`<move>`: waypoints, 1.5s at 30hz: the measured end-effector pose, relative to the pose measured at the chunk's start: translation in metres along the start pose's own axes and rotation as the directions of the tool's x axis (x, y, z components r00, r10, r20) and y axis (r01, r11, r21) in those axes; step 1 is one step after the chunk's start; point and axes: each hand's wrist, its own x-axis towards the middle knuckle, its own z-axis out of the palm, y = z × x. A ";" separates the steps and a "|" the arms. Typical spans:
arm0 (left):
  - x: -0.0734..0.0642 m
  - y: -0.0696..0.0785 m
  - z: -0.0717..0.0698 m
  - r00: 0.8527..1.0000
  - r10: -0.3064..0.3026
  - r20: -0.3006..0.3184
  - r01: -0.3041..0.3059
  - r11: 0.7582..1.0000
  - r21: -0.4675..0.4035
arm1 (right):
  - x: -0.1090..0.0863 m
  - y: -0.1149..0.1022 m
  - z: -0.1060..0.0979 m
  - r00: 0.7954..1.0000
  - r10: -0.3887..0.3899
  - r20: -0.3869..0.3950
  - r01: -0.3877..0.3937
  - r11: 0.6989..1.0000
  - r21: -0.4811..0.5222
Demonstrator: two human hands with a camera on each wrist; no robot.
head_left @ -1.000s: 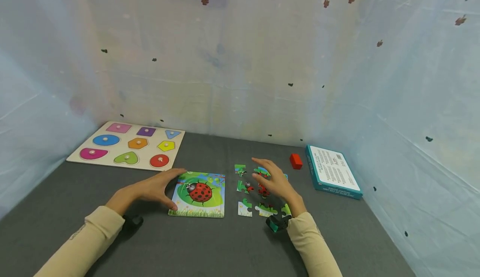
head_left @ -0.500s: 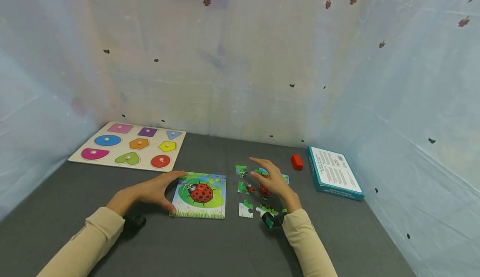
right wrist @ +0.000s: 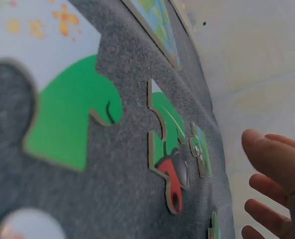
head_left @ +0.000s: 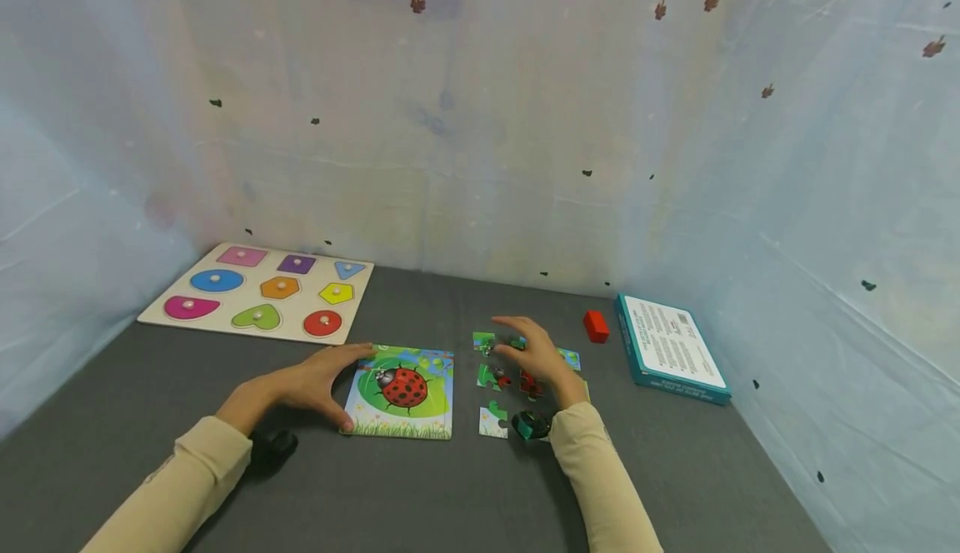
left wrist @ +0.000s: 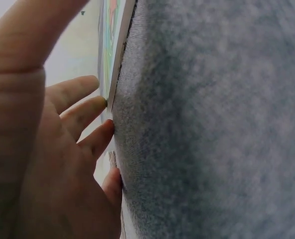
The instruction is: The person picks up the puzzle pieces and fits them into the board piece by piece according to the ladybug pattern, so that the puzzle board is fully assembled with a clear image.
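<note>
A square ladybug picture board [head_left: 402, 388] lies flat on the dark grey tabletop. My left hand [head_left: 309, 385] spans its left edge, the thumb at the near corner and the fingers at the far corner. In the left wrist view its fingertips [left wrist: 101, 102] are right at the board's edge. My right hand [head_left: 538, 361] hovers above loose jigsaw pieces, thumb and fingers apart with nothing between them. Three pieces form the left column: a ladybug-head piece [right wrist: 171, 162], a white-and-green piece [head_left: 492, 422] nearer and a green piece [head_left: 482, 341] farther back. My right hand partly hides the others.
A knobbed shape puzzle [head_left: 252, 288] rests at the back left. To the right stand a red block [head_left: 596, 326] and a teal box [head_left: 675, 338] with a white printed face. Pale plastic sheeting [head_left: 480, 145] encloses the table's back and sides.
My right hand has drifted left over the jigsaw pieces, uncovering pieces on the right and covering nearer middle ones. The left hand stays at the board's edge.
</note>
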 end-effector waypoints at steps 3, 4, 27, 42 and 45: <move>-0.001 -0.002 0.001 1.000 0.002 -0.003 -0.002 1.000 0.008 | 0.005 0.000 0.003 0.999 0.021 0.044 -0.020 1.000 -0.017; -0.001 -0.002 0.002 1.000 0.004 -0.004 -0.004 1.000 0.011 | 0.007 0.000 0.004 0.998 0.016 0.056 -0.015 1.000 -0.027; -0.001 -0.003 0.003 1.000 0.006 -0.002 -0.006 0.999 0.049 | 0.010 0.011 0.029 0.989 -0.074 0.127 0.084 0.994 -0.070; -0.002 -0.002 0.001 1.000 0.006 -0.003 -0.006 0.998 0.061 | 0.011 0.009 0.033 0.996 -0.010 0.085 0.014 0.999 -0.045; -0.002 -0.003 0.002 1.000 0.010 -0.006 -0.009 0.998 0.067 | 0.012 0.009 0.034 0.996 0.004 0.086 0.001 0.999 -0.052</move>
